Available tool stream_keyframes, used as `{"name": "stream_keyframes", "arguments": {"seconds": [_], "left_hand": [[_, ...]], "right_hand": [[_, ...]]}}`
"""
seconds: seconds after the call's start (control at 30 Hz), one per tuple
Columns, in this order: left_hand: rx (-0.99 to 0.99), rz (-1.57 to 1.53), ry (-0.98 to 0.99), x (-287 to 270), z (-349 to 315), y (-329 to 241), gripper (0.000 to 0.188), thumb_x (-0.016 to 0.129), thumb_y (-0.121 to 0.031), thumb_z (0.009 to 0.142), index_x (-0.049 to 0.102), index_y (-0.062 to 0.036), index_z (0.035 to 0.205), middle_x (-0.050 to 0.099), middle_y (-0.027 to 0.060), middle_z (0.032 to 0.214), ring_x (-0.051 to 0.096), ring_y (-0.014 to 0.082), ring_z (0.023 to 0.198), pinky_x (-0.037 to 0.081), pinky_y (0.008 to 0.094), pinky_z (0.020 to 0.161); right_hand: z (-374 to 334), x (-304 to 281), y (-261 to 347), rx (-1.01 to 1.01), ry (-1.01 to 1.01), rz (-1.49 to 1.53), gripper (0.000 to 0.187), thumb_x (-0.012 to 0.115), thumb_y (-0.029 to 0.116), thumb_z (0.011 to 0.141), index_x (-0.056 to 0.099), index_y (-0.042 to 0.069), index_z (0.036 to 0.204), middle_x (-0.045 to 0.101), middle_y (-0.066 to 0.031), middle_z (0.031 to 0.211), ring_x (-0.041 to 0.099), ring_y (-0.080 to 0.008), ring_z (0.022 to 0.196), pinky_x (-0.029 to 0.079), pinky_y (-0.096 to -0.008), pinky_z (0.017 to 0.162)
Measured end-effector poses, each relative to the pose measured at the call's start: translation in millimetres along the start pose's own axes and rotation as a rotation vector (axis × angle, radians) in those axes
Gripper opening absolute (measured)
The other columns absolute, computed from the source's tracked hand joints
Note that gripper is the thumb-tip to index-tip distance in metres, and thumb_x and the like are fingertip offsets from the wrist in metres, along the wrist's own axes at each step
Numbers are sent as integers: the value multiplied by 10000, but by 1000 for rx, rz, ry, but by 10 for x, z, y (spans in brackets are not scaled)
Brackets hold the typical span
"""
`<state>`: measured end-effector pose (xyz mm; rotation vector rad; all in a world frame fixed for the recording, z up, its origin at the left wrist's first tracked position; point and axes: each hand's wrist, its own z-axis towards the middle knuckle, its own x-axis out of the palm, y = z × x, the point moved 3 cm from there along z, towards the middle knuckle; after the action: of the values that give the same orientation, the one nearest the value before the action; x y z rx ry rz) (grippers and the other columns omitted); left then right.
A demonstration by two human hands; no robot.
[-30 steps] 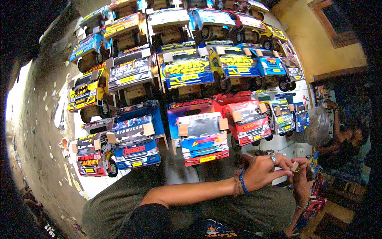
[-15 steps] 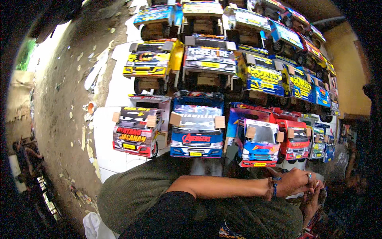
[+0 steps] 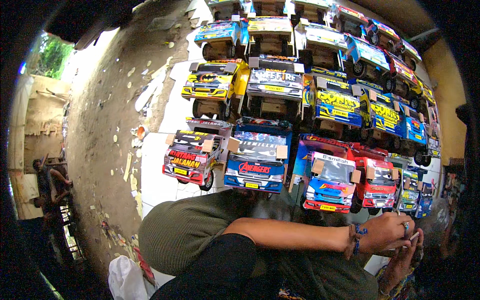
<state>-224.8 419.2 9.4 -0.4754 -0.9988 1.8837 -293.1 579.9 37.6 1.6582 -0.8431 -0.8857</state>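
Note:
My left forearm reaches across my lap to the right, with blue bracelets at the wrist. My left hand [image 3: 384, 233] is closed, a ring on one finger, its fingertips turned toward my other hand. Just below and beside it, my right hand [image 3: 400, 265] is raised with bent fingers, partly hidden and dark. A small pale stick-like piece [image 3: 414, 235] shows between the fingers where both hands meet; its kind is too small to tell. Closest to the hands are a red toy truck [image 3: 378, 186] and a blue-and-white toy truck [image 3: 330, 182], neither touched.
Rows of toy trucks with printed fronts fill the white floor tiles [image 3: 155, 162] ahead, including a blue one [image 3: 256, 167] and a yellow one [image 3: 212, 82]. Bare ground with scraps [image 3: 105, 130] lies left. A white bag [image 3: 127, 277] sits by my leg; a yellowish wall [image 3: 447, 75] stands right.
The view has shifted, so the trucks appear farther right. My hands stay together and have moved slightly right; the pale piece now shows between the fingers.

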Motion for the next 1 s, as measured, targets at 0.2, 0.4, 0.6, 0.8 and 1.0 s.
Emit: {"name": "stream_keyframes", "arguments": {"seconds": [0.2, 0.4, 0.6, 0.8, 1.0], "left_hand": [[-237, 38, 295, -140, 428, -285, 329, 692, -185, 846, 553, 10, 1071, 642, 167, 988, 649, 396, 949, 545, 461, 784], [-255, 129, 716, -225, 768, -475, 284, 583, -101, 854, 687, -53, 1114, 703, 192, 975, 690, 374, 901, 561, 456, 799], [-448, -6, 748, -798, 1432, -358, 286, 714, -148, 895, 657, -5, 1136, 714, 115, 957, 699, 161, 860, 567, 304, 794], [-1007, -89, 638, -1137, 1253, 154, 375, 719, -248, 925, 624, 34, 1154, 693, 62, 946, 674, 113, 836, 569, 254, 737], [-919, 8, 735, -1139, 1069, 491, 344, 764, -262, 887, 667, 13, 1070, 715, 61, 925, 672, 96, 836, 545, 246, 749]], "right_hand": [[127, -82, 101, -303, 8, -85, 361, 613, 162, 984, 545, -43, 1273, 613, -124, 1181, 606, -199, 943, 511, -355, 801], [222, -209, -151, -174, 120, 44, 572, 690, 360, 930, 491, 9, 1335, 562, -108, 1307, 550, -202, 1127, 468, -370, 967], [390, -366, -5, -105, -158, 365, 559, 568, 499, 965, 532, 80, 1333, 454, 76, 736, 350, 22, 528, 304, -143, 409], [619, -744, -119, 117, -200, 762, 541, 509, 439, 1017, 482, 77, 1418, 396, 105, 733, 238, 34, 512, 236, -140, 365], [356, -445, -586, 237, -248, 785, 517, 501, 418, 1027, 465, 79, 1416, 366, 85, 727, 247, 10, 532, 253, -132, 401]]}}
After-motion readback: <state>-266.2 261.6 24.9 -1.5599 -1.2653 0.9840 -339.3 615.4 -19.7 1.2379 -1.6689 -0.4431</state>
